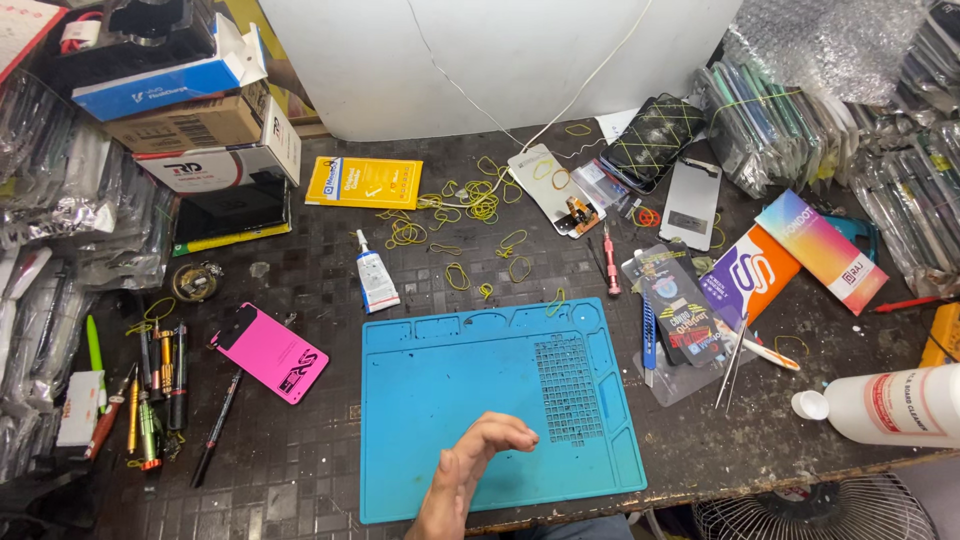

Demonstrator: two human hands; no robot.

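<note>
Blue silicone repair mat [450,400] lies flat at the dark bench's [300,470] front edge.
One hand [468,478] hovers over its near side, edge-on, fingers loosely curled, holding nothing; which hand, can't tell.

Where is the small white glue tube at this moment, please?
In the head view, the glue tube lies above the blue mat's upper-left corner, below the yellow packet.

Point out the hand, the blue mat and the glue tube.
hand [468,475], head view, on the palm edge below the curled fingers.
blue mat [440,385], head view, on its bare flat middle.
glue tube [377,278], head view, on the tube's white body.
</note>
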